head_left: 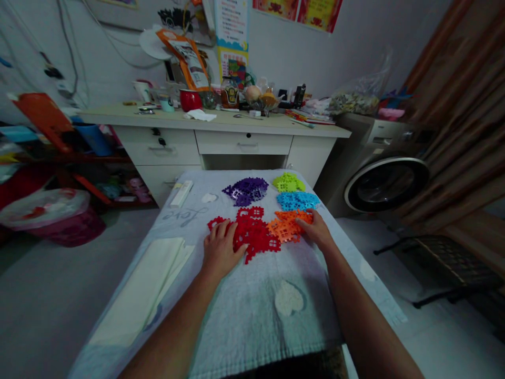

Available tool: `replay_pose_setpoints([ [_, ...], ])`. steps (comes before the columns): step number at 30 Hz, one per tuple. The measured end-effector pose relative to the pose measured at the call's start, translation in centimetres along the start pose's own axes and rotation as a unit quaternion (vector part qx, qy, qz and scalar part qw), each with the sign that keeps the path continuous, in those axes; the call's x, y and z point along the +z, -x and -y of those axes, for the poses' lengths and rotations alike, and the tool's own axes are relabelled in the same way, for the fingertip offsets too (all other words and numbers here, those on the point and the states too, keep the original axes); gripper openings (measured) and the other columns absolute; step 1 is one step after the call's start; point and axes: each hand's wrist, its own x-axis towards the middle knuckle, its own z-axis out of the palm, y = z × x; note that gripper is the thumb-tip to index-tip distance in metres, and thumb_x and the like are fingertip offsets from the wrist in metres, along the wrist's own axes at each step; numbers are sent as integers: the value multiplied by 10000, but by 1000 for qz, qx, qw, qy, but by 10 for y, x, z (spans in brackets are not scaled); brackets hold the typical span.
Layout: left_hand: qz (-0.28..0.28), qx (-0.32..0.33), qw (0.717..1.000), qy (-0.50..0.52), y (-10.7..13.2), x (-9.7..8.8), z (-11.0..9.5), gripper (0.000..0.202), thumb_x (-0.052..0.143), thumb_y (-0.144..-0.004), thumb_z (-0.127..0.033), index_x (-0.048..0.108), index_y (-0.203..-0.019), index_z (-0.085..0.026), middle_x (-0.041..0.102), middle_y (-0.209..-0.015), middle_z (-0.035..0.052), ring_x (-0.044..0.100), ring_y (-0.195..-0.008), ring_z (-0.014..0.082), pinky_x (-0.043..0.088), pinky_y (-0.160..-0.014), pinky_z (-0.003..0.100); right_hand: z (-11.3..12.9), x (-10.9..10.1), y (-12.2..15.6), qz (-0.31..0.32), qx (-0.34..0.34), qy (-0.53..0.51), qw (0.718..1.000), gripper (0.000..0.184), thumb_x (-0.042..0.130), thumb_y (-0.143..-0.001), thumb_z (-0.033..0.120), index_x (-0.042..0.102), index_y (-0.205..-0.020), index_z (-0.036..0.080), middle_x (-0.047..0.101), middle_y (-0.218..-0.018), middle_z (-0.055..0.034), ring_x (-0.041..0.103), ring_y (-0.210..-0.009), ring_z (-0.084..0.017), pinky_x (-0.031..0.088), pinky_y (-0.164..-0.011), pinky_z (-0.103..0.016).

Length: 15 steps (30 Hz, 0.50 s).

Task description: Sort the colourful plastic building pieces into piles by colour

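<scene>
Here the left hand (219, 250) lies flat, fingers spread, on the red tiles (254, 234); right of them, the right hand (316, 230) presses spread fingers on the orange tiles (287, 226).

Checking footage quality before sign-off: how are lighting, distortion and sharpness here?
Head view: dim, bluish light, darker corners; wide-lens bending curves the desk and washing machine; left hand on red tiles and right hand on orange tiles look sharp, no glare.

Five heaps of plastic lattice tiles, one per colour: purple heap (246, 190), green heap (289, 183), blue heap (297, 200), orange heap (287, 227), red heap (256, 234) (single tiles too tangled to count). Two hands — left hand (219, 253), right hand (317, 231). One folded white sheet (144, 292), one white box (182, 193).
</scene>
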Motion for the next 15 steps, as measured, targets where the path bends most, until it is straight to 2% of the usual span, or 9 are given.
replay_pose_setpoints([
  [3,-14,-3,1000,10,-2,3,3,571,604,-822,-365,490,-1358,-205,452,-1444,144,425,-1299,344,440,-1001,512,20,14,14,14,-32,-41,999,659,684,-692,537,575,-1238,185,615,-1223,-133,591,-1088,-288,464,-957,-460],
  [5,-24,-5,999,27,-3,6,6,539,588,-834,-324,496,-1349,-192,451,-1436,152,438,-1290,339,444,-1010,508,35,23,22,14,-70,-61,996,663,676,-705,507,553,-1264,173,605,-1219,-139,581,-1083,-293,454,-970,-481],
  [10,-63,-10,994,85,-5,16,13,427,518,-886,-311,533,-1299,-204,467,-1401,132,451,-1290,302,404,-1073,495,75,40,39,17,-149,-114,982,629,648,-749,415,500,-1305,159,608,-1133,-125,579,-1038,-276,456,-973,-480],
  [15,-70,5,990,123,-6,19,14,424,490,-897,-343,532,-1296,-209,467,-1398,128,436,-1306,290,362,-1098,498,113,60,55,76,-231,-129,961,558,647,-785,341,492,-1298,183,570,-1198,-127,540,-1118,-264,439,-1015,-454],
])
